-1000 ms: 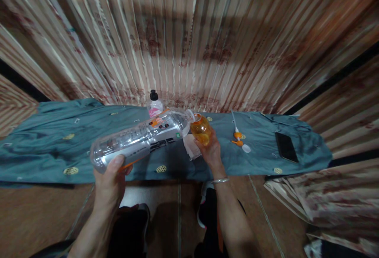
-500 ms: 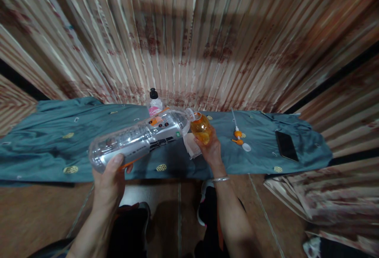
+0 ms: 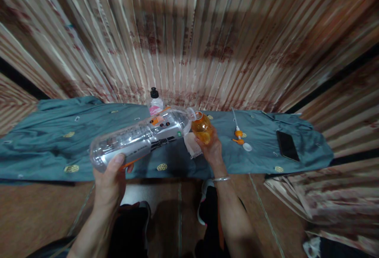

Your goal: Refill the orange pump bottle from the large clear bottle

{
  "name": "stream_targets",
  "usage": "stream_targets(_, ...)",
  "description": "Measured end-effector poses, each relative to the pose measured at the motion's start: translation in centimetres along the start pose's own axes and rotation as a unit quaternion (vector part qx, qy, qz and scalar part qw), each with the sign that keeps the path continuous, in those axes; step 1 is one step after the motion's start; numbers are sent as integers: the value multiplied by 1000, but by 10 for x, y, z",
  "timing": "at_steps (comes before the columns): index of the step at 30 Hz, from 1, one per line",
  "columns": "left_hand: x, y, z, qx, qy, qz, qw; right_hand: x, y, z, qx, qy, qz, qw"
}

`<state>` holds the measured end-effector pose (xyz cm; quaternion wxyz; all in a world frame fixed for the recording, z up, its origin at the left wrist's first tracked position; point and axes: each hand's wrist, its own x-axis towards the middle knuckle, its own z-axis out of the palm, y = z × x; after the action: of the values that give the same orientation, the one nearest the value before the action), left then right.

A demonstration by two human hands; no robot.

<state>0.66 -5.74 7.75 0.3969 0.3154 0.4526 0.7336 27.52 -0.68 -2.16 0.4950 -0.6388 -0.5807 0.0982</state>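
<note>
Striped curtain behind cloth-covered desk (image 3: 44,147). Left hand (image 3: 111,181) still grips the tilted clear bottle (image 3: 142,137), mouth at the orange bottle (image 3: 202,128) gripped by the right hand (image 3: 211,149); pose unchanged, pouring seemingly continues.

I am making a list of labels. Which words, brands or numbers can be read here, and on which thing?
None can be read.
Large clear plastic bottle: orange, white and black label print, blurred.
Small bottle with black cap: pink label, too small.
Small orange bottle: no print visible.
</note>
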Motion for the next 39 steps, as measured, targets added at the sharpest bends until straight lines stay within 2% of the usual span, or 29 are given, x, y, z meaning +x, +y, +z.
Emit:
stream_targets(13, -1, 2, 0, 4, -3, 6, 1000, 0, 5, 3, 0, 12, -11, 1000)
stream_targets(32, 0, -3, -5, -6, -17, 6, 1000, 1, 1, 1, 4, 11, 0, 1000)
stream_targets(39, -1, -1, -1, -4, -20, 11, 1000, 1, 0, 1, 3, 8, 0, 1000)
